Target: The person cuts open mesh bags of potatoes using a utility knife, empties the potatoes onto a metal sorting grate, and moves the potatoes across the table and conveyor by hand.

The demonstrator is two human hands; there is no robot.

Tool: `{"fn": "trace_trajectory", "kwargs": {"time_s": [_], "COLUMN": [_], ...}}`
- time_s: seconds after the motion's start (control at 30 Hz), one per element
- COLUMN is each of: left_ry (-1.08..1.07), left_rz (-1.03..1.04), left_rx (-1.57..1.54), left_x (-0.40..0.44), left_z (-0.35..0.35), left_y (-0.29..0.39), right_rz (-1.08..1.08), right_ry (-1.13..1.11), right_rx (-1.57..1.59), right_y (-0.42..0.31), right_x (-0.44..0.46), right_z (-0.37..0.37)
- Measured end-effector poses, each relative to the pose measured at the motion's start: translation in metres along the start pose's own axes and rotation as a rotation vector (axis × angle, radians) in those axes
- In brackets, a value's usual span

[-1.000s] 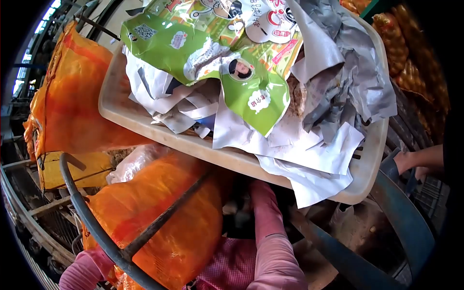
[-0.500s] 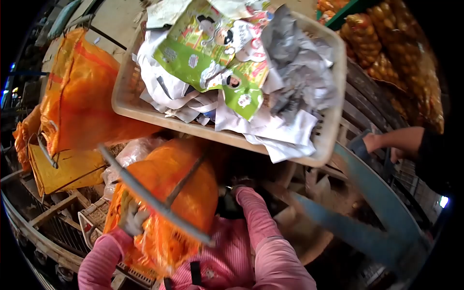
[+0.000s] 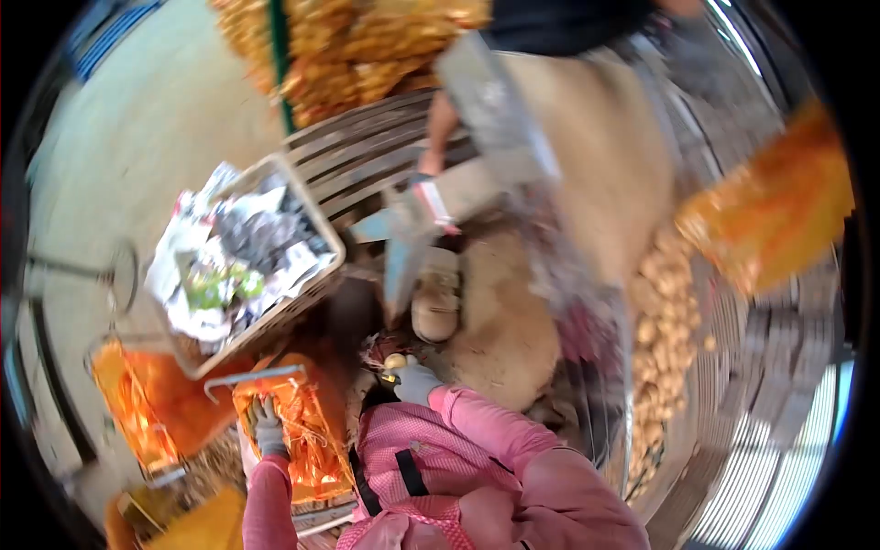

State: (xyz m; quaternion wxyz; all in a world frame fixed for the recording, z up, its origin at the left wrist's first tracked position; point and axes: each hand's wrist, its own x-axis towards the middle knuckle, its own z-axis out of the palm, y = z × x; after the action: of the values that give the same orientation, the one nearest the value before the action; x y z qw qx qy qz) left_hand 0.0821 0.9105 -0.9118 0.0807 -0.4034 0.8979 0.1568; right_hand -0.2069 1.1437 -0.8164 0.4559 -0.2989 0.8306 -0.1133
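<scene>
A grey glove covers my left hand (image 3: 268, 427), which is pressed against the rim of an orange mesh bag (image 3: 302, 422) hanging on a metal frame (image 3: 261, 374). The left fingers look bent over the bag's edge. My right hand (image 3: 414, 380), also in a grey glove, is in front of my pink-clad chest. Its fingers are closed around something small and yellowish, perhaps a potato (image 3: 394, 362). Motion blur hides the finer detail of both hands.
A crate (image 3: 325, 234) of crumpled paper and wrappers stands at the left. Potatoes (image 3: 665, 339) lie along a chute at the right. Filled net bags (image 3: 357, 55) are stacked at the top, near a co-worker's leg (image 3: 440, 124). Another orange bag (image 3: 779, 206) hangs at the right.
The view has swung to the right, bringing the potatoes into sight. The paper crate now appears smaller and farther left. My right hand has come out of the shadow with a small yellowish object.
</scene>
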Motion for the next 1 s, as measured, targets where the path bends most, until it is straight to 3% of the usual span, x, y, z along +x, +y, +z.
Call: {"fn": "trace_trajectory", "kwargs": {"time_s": [0.07, 0.1, 0.17, 0.33, 0.43, 0.53, 0.57, 0.6, 0.63, 0.7, 0.73, 0.8, 0.87, 0.9, 0.93, 0.97, 1.0], "left_ry": [0.134, 0.057, -0.094, -0.131, -0.179, -0.228, -0.220, -0.213, -0.221, -0.273, -0.327, -0.404, -0.505, -0.512, -0.501, -0.502, -0.503], "left_rz": [0.129, 0.102, 0.068, 0.139, 0.141, 0.154, 0.111, 0.069, -0.039, 0.072, 0.176, 0.197, 0.172, 0.377, 0.393, 0.402, 0.409], "left_rx": [0.210, 0.237, 0.367, 0.497, 0.621, 0.791, 0.710, 0.633, 0.585, 0.690, 0.763, 0.762, 0.732, 0.858, 0.864, 0.784, 0.695], "left_x": [0.008, 0.011, 0.021, 0.038, 0.050, 0.036, 0.045, 0.056, 0.067, 0.053, 0.048, 0.055, 0.057, 0.033, 0.030, 0.029, 0.031], "left_z": [0.013, 0.016, -0.007, -0.053, -0.054, -0.060, -0.044, -0.029, -0.023, -0.046, -0.061, -0.085, -0.097, -0.116, -0.125, -0.131, -0.130], "left_y": [-0.010, -0.017, -0.004, 0.027, 0.028, 0.034, 0.019, 0.000, -0.016, -0.003, 0.010, 0.021, 0.034, 0.065, 0.076, 0.083, 0.088], "right_rz": [0.030, 0.062, -0.159, -0.242, -0.370, -0.262, -0.204, 0.032, 0.160, 0.396, 0.446, 0.376, 0.474, 0.496, 0.550, 0.414, 0.508], "right_ry": [0.143, 0.198, 0.348, 0.526, 0.767, 1.073, 1.157, 1.228, 1.346, 1.705, 1.927, 2.113, 2.105, 2.027, 1.909, 1.901, 1.747], "right_rx": [0.134, 0.175, 0.232, 0.478, 0.660, 0.729, 0.734, 0.627, 0.796, 0.539, 0.760, 1.238, 1.181, 1.060, 1.110, 1.039, 1.062], "right_y": [-0.011, -0.011, -0.006, 0.013, 0.026, 0.055, 0.070, 0.076, 0.079, 0.113, 0.128, 0.155, 0.180, 0.186, 0.191, 0.179, 0.184], "right_x": [-0.051, -0.073, -0.112, -0.218, -0.284, -0.346, -0.366, -0.396, -0.422, -0.454, -0.468, -0.495, -0.500, -0.495, -0.489, -0.485, -0.475], "right_z": [-0.023, -0.026, -0.024, -0.002, 0.006, 0.029, 0.039, 0.044, 0.046, 0.062, 0.077, 0.098, 0.137, 0.155, 0.174, 0.162, 0.179]}}
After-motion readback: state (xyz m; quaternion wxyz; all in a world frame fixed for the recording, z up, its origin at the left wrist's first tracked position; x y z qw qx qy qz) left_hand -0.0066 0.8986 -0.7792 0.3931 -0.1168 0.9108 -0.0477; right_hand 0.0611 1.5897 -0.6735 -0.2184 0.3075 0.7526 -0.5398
